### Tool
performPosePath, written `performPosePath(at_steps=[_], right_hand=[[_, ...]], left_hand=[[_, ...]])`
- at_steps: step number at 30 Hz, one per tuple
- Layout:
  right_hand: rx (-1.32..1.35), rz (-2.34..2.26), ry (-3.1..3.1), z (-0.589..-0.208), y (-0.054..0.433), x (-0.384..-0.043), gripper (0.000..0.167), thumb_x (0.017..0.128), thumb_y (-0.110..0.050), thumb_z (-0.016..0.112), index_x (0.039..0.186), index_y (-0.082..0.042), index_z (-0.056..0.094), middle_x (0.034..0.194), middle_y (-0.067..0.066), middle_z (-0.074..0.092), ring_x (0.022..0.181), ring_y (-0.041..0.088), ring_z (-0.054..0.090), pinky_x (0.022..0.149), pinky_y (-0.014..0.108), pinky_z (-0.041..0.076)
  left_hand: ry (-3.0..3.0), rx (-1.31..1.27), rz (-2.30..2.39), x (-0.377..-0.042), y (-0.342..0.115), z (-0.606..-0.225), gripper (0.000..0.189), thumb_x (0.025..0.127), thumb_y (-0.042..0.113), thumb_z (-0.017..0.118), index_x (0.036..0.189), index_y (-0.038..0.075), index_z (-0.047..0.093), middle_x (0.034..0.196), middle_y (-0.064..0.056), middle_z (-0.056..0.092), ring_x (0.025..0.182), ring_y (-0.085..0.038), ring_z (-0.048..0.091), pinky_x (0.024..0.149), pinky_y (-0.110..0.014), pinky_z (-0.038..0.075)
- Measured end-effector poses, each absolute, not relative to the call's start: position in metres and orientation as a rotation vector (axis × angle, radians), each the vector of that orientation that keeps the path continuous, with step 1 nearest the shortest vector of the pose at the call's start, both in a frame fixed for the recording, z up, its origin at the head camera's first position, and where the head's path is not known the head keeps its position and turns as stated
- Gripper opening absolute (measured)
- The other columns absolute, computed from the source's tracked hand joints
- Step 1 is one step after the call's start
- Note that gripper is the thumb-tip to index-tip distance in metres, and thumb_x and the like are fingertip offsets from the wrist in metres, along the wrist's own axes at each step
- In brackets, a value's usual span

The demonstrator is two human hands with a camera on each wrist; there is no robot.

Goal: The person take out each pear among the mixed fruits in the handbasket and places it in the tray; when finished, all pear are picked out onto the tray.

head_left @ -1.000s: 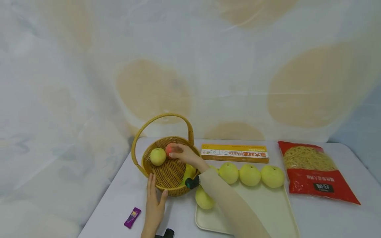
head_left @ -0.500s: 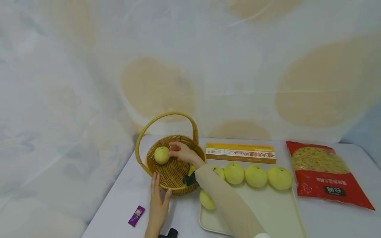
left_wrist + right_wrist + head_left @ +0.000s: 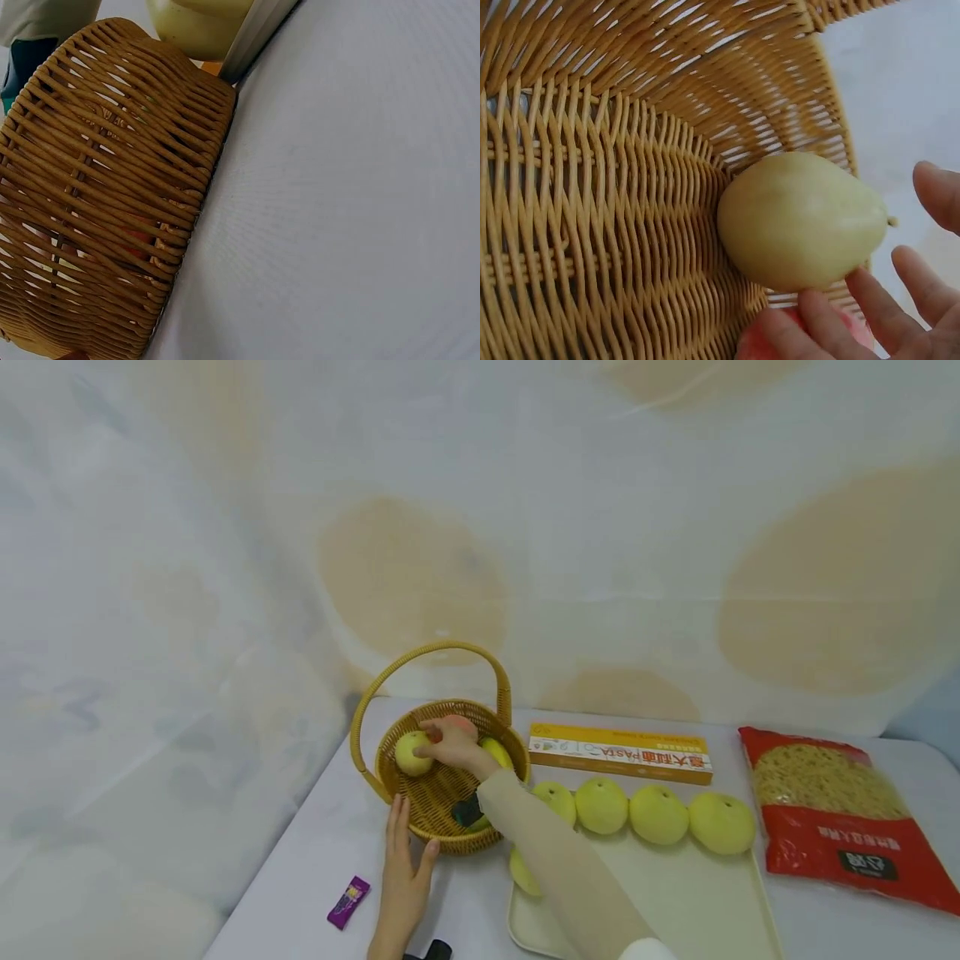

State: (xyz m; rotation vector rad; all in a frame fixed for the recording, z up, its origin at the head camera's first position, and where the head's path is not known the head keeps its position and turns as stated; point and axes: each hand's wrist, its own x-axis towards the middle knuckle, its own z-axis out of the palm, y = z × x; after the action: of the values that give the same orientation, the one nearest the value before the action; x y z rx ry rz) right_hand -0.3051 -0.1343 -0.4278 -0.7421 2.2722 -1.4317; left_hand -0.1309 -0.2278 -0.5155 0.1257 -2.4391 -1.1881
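A yellow-green pear (image 3: 802,221) leans against the inside wall of the wicker basket (image 3: 450,843). Inside the basket, my right hand (image 3: 459,752) reaches over the pear (image 3: 412,754); its spread fingers (image 3: 870,300) touch or nearly touch the fruit's side, and the thumb stands apart. Partly behind those fingers lies a pinkish-red fruit (image 3: 461,724). A yellow fruit (image 3: 497,752) sits at the basket's right side, its kind unclear. My left hand (image 3: 405,889) rests straight fingers against the basket's front left rim. In the left wrist view the basket weave (image 3: 97,195) fills the left side.
Right of the basket, a cream tray (image 3: 697,902) bears several yellow-green fruits (image 3: 658,814). Behind it lies a pasta box (image 3: 621,752), and farther right a red bag of pasta (image 3: 855,827). A small purple packet (image 3: 348,902) lies left of my left hand. The basket's tall handle (image 3: 431,647) arches up.
My right hand has let go of the red fruit and shifted left to the pear. The left hand stays at the basket rim. The head view has turned slightly left.
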Motion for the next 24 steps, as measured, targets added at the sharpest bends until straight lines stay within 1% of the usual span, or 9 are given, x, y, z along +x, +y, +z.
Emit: performPosePath(at_steps=[2,4,8,10,12,14,18,20,24], right_hand=[[-0.736,-1.403,2.254,-0.429,-0.138,-0.302,0.057,0.091,-0.022,0.067,0.143,-0.011,0.046,0.147,0.011,0.046,0.136,0.032,0.043,0.11,0.048,0.041],[-0.764,-1.335,2.273,-0.43,-0.141,-0.298,0.058,0.089,-0.02,0.071,0.141,-0.014,0.048,0.147,0.009,0.048,0.133,0.029,0.047,0.108,0.045,0.043],[-0.864,-1.151,2.315,-0.43,-0.146,-0.289,0.051,0.085,-0.016,0.075,0.132,-0.018,0.058,0.137,0.005,0.057,0.118,0.02,0.057,0.098,0.033,0.049],[-0.915,-1.08,2.313,-0.429,-0.147,-0.286,0.047,0.084,-0.012,0.074,0.128,-0.019,0.061,0.132,0.004,0.06,0.11,0.015,0.057,0.092,0.028,0.05],[-0.94,-1.034,2.299,-0.429,-0.146,-0.284,0.048,0.082,-0.01,0.074,0.127,-0.019,0.062,0.131,0.003,0.061,0.107,0.013,0.056,0.09,0.026,0.049],[-0.943,-1.02,2.292,-0.429,-0.145,-0.282,0.05,0.081,-0.01,0.075,0.128,-0.018,0.061,0.132,0.002,0.061,0.108,0.012,0.056,0.09,0.025,0.049],[-0.93,-1.022,2.323,-0.429,-0.142,-0.281,0.051,0.078,-0.017,0.078,0.127,-0.018,0.062,0.132,0.001,0.061,0.111,0.013,0.057,0.092,0.025,0.049],[-0.911,-1.057,2.338,-0.427,-0.138,-0.282,0.051,0.078,-0.019,0.079,0.126,-0.016,0.062,0.131,0.002,0.061,0.11,0.015,0.058,0.092,0.026,0.049],[-0.847,-1.183,2.315,-0.418,-0.128,-0.283,0.052,0.08,-0.017,0.079,0.129,-0.013,0.06,0.132,0.006,0.059,0.112,0.019,0.057,0.093,0.032,0.05]], left_hand=[[-2.44,0.116,-1.187,-0.131,-0.226,-0.516,0.073,0.097,0.022,0.058,0.157,0.023,0.015,0.164,-0.011,0.011,0.148,-0.041,0.017,0.113,-0.066,0.024],[-2.438,0.109,-1.183,-0.13,-0.225,-0.515,0.073,0.097,0.022,0.058,0.157,0.021,0.016,0.164,-0.009,0.011,0.148,-0.04,0.018,0.113,-0.065,0.024],[-2.434,0.1,-1.176,-0.129,-0.224,-0.514,0.072,0.098,0.024,0.058,0.157,0.02,0.016,0.164,-0.008,0.01,0.148,-0.039,0.018,0.114,-0.064,0.025],[-2.434,0.097,-1.176,-0.129,-0.224,-0.513,0.072,0.098,0.025,0.057,0.157,0.021,0.016,0.164,-0.008,0.01,0.148,-0.038,0.018,0.114,-0.064,0.025],[-2.434,0.093,-1.179,-0.128,-0.224,-0.512,0.072,0.098,0.025,0.057,0.157,0.021,0.016,0.164,-0.008,0.01,0.148,-0.038,0.018,0.115,-0.063,0.024],[-2.436,0.093,-1.182,-0.127,-0.224,-0.512,0.072,0.098,0.026,0.057,0.157,0.021,0.016,0.164,-0.007,0.009,0.148,-0.037,0.017,0.115,-0.062,0.024],[-2.44,0.1,-1.174,-0.127,-0.226,-0.512,0.072,0.098,0.026,0.057,0.157,0.02,0.016,0.164,-0.008,0.009,0.148,-0.038,0.017,0.115,-0.062,0.024],[-2.442,0.103,-1.168,-0.127,-0.226,-0.513,0.072,0.098,0.026,0.057,0.157,0.02,0.016,0.164,-0.008,0.009,0.148,-0.039,0.018,0.114,-0.064,0.025],[-2.448,0.104,-1.17,-0.128,-0.227,-0.514,0.073,0.098,0.024,0.057,0.156,0.016,0.016,0.164,-0.011,0.01,0.147,-0.043,0.018,0.111,-0.068,0.026]])
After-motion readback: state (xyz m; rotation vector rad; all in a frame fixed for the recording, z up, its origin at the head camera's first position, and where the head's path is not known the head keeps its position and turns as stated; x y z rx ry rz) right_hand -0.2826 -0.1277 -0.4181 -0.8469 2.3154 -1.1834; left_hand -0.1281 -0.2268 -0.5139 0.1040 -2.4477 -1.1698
